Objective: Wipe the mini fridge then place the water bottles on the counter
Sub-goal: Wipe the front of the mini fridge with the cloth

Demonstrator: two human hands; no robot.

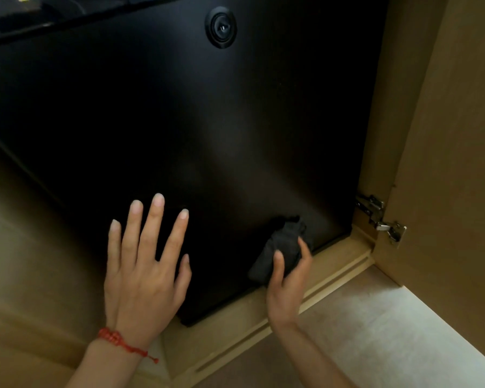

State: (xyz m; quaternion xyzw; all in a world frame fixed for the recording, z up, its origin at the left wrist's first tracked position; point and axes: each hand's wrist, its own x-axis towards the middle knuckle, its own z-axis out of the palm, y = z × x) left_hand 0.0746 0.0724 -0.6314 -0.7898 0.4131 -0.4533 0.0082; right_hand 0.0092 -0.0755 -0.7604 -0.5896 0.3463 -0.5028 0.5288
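Note:
The black mini fridge (193, 121) fills most of the view, its door closed, with a round keyhole lock (220, 27) near the top. My left hand (144, 264) lies flat on the lower part of the door, fingers spread. My right hand (287, 281) grips a dark bunched cloth (280, 247) and presses it against the door near its lower right corner. No water bottles are in view.
The fridge sits inside a wooden cabinet; its base ledge (263, 303) runs under the door. An open cabinet door (445, 163) with a metal hinge (381, 217) stands at the right. Pale floor (389, 331) lies at the lower right.

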